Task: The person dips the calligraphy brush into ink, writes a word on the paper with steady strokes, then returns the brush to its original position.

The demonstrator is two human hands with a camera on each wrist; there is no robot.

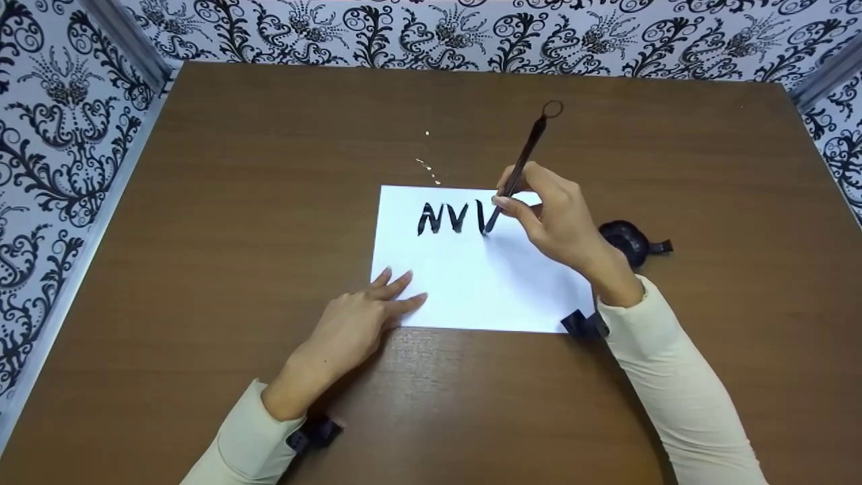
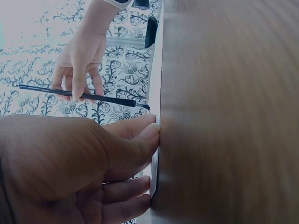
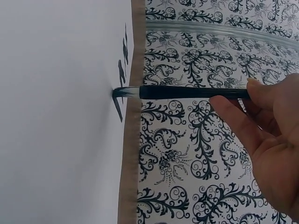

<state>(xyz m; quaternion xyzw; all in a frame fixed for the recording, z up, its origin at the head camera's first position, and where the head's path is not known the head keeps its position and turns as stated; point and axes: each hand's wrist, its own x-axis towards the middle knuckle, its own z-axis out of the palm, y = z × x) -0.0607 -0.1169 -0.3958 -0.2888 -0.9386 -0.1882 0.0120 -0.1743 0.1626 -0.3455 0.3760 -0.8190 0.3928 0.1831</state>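
A white sheet of paper [image 1: 471, 289] lies on the brown table, with bold black letter strokes [image 1: 456, 219] along its upper part. My right hand [image 1: 555, 209] pinches a dark-handled paintbrush [image 1: 522, 162] that has a loop at its top end. In the right wrist view the brush's bristles [image 3: 126, 92], pale with a black tip, meet the paper at the end of an angled black stroke. Fingers spread, my left hand [image 1: 360, 320] rests on the paper's lower left corner. The left wrist view shows its fingertips [image 2: 150, 131] at the paper's edge.
A small round black dish [image 1: 625, 241] with a stubby handle stands right of the paper, partly hidden by my right wrist. Small pale specks [image 1: 427, 167] dot the table [image 1: 269, 168] beyond the sheet. Black devices [image 1: 313, 434] sit at both wrists.
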